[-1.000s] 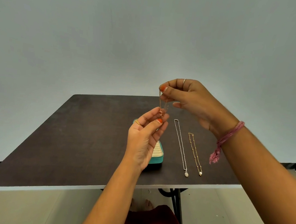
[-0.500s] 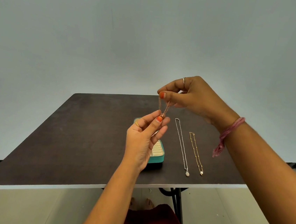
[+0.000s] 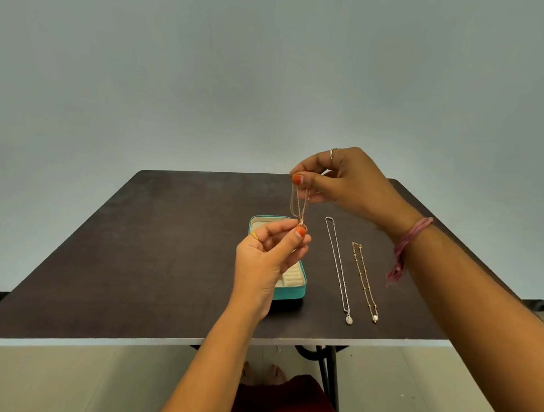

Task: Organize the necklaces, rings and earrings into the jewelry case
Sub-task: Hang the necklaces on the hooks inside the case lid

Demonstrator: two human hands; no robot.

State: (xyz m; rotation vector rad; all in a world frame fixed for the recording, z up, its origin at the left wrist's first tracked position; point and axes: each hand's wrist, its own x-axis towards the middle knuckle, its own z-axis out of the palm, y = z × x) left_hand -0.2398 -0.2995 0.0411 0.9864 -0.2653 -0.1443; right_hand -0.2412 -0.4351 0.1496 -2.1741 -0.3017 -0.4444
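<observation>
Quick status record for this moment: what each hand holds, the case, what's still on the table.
left hand: pinches the pendant end of the rose-gold necklace
right hand: pinches the upper end of the same chain, above the case
jewelry case: teal, open, cream lining with ring rolls, partly hidden behind the left hand
silver necklace: laid straight on the table, right of the case
gold beaded necklace: laid straight, right of the silver one, apart from it
necklaces seen in case: none

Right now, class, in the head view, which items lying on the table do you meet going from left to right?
Teal jewelry case → silver necklace → gold beaded necklace, all on the dark table.
</observation>
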